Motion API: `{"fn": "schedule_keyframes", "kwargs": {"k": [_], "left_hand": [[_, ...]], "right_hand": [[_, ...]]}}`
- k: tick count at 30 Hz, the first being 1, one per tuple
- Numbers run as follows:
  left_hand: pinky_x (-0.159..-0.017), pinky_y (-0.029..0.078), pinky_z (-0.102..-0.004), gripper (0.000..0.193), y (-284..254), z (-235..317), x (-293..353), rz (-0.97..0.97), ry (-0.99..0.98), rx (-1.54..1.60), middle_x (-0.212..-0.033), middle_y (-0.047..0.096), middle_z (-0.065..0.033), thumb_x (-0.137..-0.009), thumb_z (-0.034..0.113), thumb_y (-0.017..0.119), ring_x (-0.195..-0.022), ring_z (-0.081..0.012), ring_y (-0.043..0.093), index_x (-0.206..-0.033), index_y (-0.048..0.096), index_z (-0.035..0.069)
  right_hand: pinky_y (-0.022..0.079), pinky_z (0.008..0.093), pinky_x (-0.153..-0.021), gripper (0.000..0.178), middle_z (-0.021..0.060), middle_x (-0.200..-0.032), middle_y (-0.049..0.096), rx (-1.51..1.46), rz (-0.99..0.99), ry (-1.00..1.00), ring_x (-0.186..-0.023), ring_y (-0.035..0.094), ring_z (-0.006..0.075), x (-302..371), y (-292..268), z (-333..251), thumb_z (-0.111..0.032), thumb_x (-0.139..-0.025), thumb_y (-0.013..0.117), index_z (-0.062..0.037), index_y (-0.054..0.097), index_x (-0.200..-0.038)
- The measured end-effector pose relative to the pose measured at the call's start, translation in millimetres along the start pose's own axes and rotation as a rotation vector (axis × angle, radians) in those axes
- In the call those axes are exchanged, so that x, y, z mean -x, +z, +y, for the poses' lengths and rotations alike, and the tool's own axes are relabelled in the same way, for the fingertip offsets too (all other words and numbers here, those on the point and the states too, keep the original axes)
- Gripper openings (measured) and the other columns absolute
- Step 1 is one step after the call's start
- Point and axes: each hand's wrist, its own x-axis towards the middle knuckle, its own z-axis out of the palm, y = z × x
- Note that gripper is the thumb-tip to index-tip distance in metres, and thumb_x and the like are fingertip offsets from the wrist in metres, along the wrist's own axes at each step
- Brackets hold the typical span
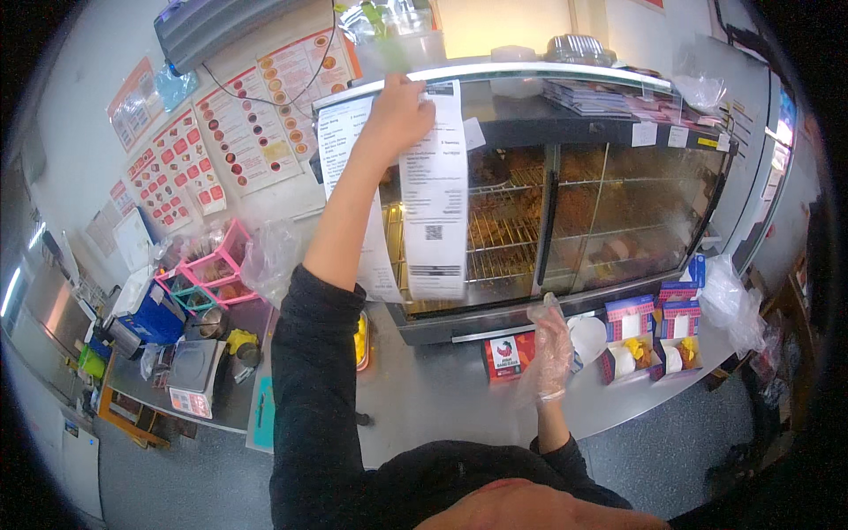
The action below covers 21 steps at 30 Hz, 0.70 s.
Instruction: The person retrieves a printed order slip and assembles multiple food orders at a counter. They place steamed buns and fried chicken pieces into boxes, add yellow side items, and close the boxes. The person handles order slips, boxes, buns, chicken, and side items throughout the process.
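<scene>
At the top edge of the glass display cabinet (587, 225), my bare left hand (402, 113) is closed on a long paper receipt (435, 199). Another long receipt (349, 150) hangs beside it, partly behind my forearm. My right hand (552, 353) wears a clear plastic glove, its fingers stretched upward over the counter, and I see nothing in it. A red and white box (508, 358) stands just left of that hand; a round white item (587, 340) lies to its right. Two open food boxes (629, 360) (678, 355) hold white rice with yellow and brown food.
Wire racks with brown food fill the cabinet behind sliding glass. To the left are a kitchen scale (190, 367), a blue box (150, 305) and a pink basket (221, 265). A teal board (262, 411) lies at the counter edge. Plastic bags (733, 300) hang at right.
</scene>
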Motion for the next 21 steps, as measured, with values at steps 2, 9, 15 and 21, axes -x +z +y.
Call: {"fn": "schedule_keyframes", "kwargs": {"k": [2,9,15,21], "left_hand": [[-0.092,0.04,-0.0372,0.043,3,2,-4,0.043,-0.007,-0.2,-0.113,0.051,-0.0176,-0.077,0.027,0.048,-0.112,-0.0345,0.045,-0.11,0.056,0.001],[-0.09,0.029,-0.0485,0.041,18,20,-12,0.378,0.217,-0.506,-0.092,0.059,-0.0133,-0.077,0.037,0.047,-0.088,-0.0269,0.054,-0.085,0.065,0.001],[-0.087,0.028,-0.0487,0.047,23,20,-15,0.336,0.171,-0.417,-0.095,0.058,-0.0163,-0.08,0.041,0.043,-0.091,-0.0294,0.055,-0.086,0.065,-0.001],[-0.086,0.028,-0.0493,0.048,20,13,-12,0.427,0.193,-0.412,-0.093,0.059,-0.0154,-0.079,0.044,0.045,-0.09,-0.0288,0.055,-0.086,0.066,0.001]], "right_hand": [[0.038,0.0328,-0.092,0.039,0.0135,-0.122,0.05,0.027,0.025,0.045,-0.1,0.053,0.0192,1,-6,6,-0.02,-0.083,0.061,0.003,0.052,-0.112],[0.035,0.0364,-0.096,0.028,0.0161,-0.125,0.048,0.102,0.016,0.023,-0.108,0.051,0.0243,-3,-5,15,-0.017,-0.083,0.06,0.0014,0.056,-0.105],[0.031,0.0361,-0.101,0.013,0.0172,-0.129,0.043,-0.127,-0.071,0.108,-0.121,0.039,0.0262,-1,-3,17,-0.013,-0.085,0.058,-0.0063,0.058,-0.096],[0.032,0.0397,-0.099,0.018,0.0176,-0.125,0.047,0.016,-0.046,0.148,-0.12,0.042,0.0289,-2,-11,26,-0.015,-0.083,0.06,-0.0023,0.061,-0.095]]}}
